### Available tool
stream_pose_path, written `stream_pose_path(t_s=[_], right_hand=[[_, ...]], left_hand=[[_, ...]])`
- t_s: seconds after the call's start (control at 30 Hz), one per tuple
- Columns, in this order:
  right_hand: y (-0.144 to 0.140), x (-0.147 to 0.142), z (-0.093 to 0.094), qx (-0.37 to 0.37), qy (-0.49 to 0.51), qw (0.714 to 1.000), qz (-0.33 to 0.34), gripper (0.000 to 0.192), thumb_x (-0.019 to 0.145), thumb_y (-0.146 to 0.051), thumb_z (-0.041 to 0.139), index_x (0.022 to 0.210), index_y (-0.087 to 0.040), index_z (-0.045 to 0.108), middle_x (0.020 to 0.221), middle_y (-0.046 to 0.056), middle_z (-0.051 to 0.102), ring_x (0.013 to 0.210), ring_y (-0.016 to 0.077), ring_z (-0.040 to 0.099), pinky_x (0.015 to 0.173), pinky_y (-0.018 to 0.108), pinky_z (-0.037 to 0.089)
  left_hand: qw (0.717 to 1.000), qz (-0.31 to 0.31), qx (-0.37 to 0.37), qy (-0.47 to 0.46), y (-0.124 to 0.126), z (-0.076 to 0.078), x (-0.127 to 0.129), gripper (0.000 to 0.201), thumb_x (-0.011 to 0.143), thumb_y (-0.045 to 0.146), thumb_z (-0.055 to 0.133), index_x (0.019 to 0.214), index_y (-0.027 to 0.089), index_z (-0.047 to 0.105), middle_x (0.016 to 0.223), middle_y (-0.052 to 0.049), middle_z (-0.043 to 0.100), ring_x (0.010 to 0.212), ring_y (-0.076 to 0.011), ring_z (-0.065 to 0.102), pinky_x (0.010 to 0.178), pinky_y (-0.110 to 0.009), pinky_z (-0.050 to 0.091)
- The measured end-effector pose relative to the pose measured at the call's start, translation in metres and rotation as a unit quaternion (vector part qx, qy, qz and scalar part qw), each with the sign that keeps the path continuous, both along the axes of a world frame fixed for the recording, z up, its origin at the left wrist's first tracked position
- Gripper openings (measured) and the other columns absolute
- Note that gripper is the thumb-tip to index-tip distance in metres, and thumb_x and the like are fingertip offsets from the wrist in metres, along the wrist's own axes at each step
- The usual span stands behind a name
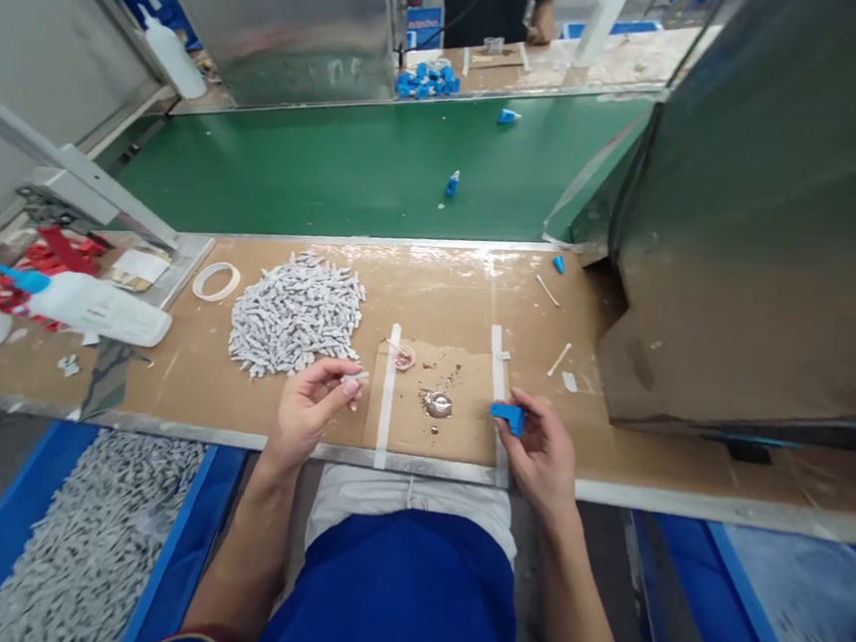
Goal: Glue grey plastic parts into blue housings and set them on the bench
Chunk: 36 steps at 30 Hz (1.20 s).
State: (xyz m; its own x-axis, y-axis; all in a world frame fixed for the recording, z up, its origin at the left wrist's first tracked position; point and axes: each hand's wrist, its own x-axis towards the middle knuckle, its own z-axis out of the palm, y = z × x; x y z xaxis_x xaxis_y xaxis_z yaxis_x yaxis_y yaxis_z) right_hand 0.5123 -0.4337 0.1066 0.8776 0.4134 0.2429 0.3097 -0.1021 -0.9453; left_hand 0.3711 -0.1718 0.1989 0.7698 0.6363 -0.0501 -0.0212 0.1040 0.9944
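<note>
Between the fingertips of my left hand [314, 406] is a small grey-white plastic piece [355, 378], held just in front of a heap of similar grey pieces [298, 315]. My right hand [542, 451] pinches a blue plastic part [508, 416] at the right side of a taped-down cardboard sheet [408, 429]. Both hands are closed and apart from each other. On the cardboard, between them, lies a shiny puddle of liquid [437, 404]. A small round smear or dish [404, 357] sits near its upper left.
Behind the bench runs a green conveyor belt [321, 172] carrying two blue parts [452, 183]. A squeeze bottle [100, 306], a tape roll [217, 282] and red parts lie left. Cotton swabs [559, 360] lie right. A metal panel [771, 251] rises at right. A person stands across the belt.
</note>
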Motion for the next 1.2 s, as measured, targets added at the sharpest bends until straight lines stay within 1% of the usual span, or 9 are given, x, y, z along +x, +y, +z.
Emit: stream_pose_path(t_s=[0.1, 0.23, 0.37, 0.47, 0.6, 0.73, 0.83, 0.93, 1.2], right_hand=[[-0.003, 0.001, 0.01, -0.04, -0.048, 0.998, -0.009, 0.034, 0.093, -0.029, 0.068, 0.126, -0.026, 0.065, 0.11, 0.009, 0.071, 0.101, 0.0238, 0.069, 0.088, 0.04, 0.059], [-0.003, 0.002, 0.022, -0.061, -0.091, 0.994, -0.006, 0.035, 0.094, -0.024, 0.064, 0.129, -0.028, 0.064, 0.112, 0.008, 0.071, 0.099, 0.0224, 0.068, 0.086, 0.038, 0.059], [-0.005, 0.002, 0.024, -0.068, -0.079, 0.995, 0.006, 0.039, 0.091, -0.018, 0.061, 0.129, -0.028, 0.064, 0.11, 0.007, 0.07, 0.094, 0.0218, 0.067, 0.081, 0.036, 0.058], [-0.005, 0.002, 0.024, -0.064, -0.064, 0.996, 0.018, 0.034, 0.09, -0.017, 0.06, 0.121, -0.028, 0.069, 0.111, 0.007, 0.069, 0.095, 0.0218, 0.066, 0.08, 0.036, 0.057], [-0.001, -0.001, 0.025, 0.012, 0.003, 1.0, 0.005, 0.029, 0.093, -0.028, 0.066, 0.122, -0.028, 0.069, 0.108, 0.007, 0.067, 0.097, 0.0212, 0.066, 0.083, 0.035, 0.057], [0.001, -0.004, 0.023, 0.079, 0.098, 0.992, -0.007, 0.016, 0.092, -0.039, 0.071, 0.103, -0.027, 0.075, 0.104, 0.006, 0.068, 0.097, 0.0213, 0.067, 0.081, 0.035, 0.059], [0.001, -0.006, 0.017, 0.099, 0.173, 0.98, -0.006, 0.029, 0.082, -0.046, 0.081, 0.102, -0.026, 0.074, 0.112, 0.007, 0.071, 0.102, 0.0229, 0.069, 0.086, 0.038, 0.061], [0.0, -0.007, 0.009, 0.112, 0.24, 0.964, 0.023, 0.043, 0.073, -0.051, 0.087, 0.104, -0.026, 0.071, 0.105, 0.006, 0.073, 0.087, 0.0203, 0.072, 0.082, 0.037, 0.063], [0.002, -0.006, 0.002, 0.149, 0.262, 0.952, 0.045, 0.04, 0.084, -0.06, 0.075, 0.1, -0.024, 0.069, 0.08, 0.005, 0.074, 0.07, 0.0194, 0.068, 0.068, 0.036, 0.06]], left_hand=[[1.0, -0.004, 0.012, 0.019, -0.005, -0.002, 0.001, 0.035, 0.068, 0.037, 0.093, 0.093, 0.017, 0.079, 0.074, -0.001, 0.073, 0.06, -0.0097, 0.064, 0.055, -0.018, 0.054], [0.997, -0.039, 0.053, 0.036, -0.008, -0.007, 0.001, 0.026, 0.078, 0.04, 0.086, 0.092, 0.018, 0.082, 0.066, -0.002, 0.071, 0.056, -0.0111, 0.064, 0.055, -0.02, 0.056], [0.995, -0.046, 0.079, 0.04, -0.012, -0.009, 0.002, 0.026, 0.076, 0.04, 0.087, 0.087, 0.018, 0.082, 0.075, -0.005, 0.075, 0.058, -0.0136, 0.068, 0.059, -0.024, 0.06], [0.995, -0.043, 0.069, 0.058, -0.016, -0.005, 0.005, 0.029, 0.071, 0.039, 0.089, 0.087, 0.016, 0.081, 0.068, -0.004, 0.074, 0.056, -0.0152, 0.069, 0.057, -0.025, 0.061], [0.995, -0.041, 0.062, 0.064, -0.023, 0.003, 0.008, 0.024, 0.07, 0.033, 0.09, 0.083, 0.016, 0.079, 0.065, -0.003, 0.073, 0.054, -0.0152, 0.069, 0.055, -0.024, 0.062], [0.994, -0.055, 0.072, 0.069, -0.027, 0.007, 0.011, 0.022, 0.071, 0.032, 0.088, 0.081, 0.015, 0.079, 0.061, -0.002, 0.072, 0.052, -0.0154, 0.068, 0.051, -0.023, 0.061], [0.992, -0.071, 0.063, 0.078, -0.028, 0.008, 0.014, 0.024, 0.071, 0.033, 0.088, 0.084, 0.015, 0.079, 0.063, -0.003, 0.073, 0.055, -0.0163, 0.07, 0.055, -0.025, 0.063], [0.993, -0.083, 0.044, 0.074, -0.03, 0.007, 0.016, 0.027, 0.071, 0.035, 0.089, 0.087, 0.015, 0.079, 0.065, -0.003, 0.073, 0.057, -0.0165, 0.071, 0.058, -0.026, 0.064], [0.992, -0.1, 0.043, 0.068, -0.035, 0.006, 0.02, 0.039, 0.078, 0.052, 0.083, 0.087, 0.015, 0.074, 0.069, -0.004, 0.072, 0.061, -0.016, 0.069, 0.058, -0.026, 0.06]])
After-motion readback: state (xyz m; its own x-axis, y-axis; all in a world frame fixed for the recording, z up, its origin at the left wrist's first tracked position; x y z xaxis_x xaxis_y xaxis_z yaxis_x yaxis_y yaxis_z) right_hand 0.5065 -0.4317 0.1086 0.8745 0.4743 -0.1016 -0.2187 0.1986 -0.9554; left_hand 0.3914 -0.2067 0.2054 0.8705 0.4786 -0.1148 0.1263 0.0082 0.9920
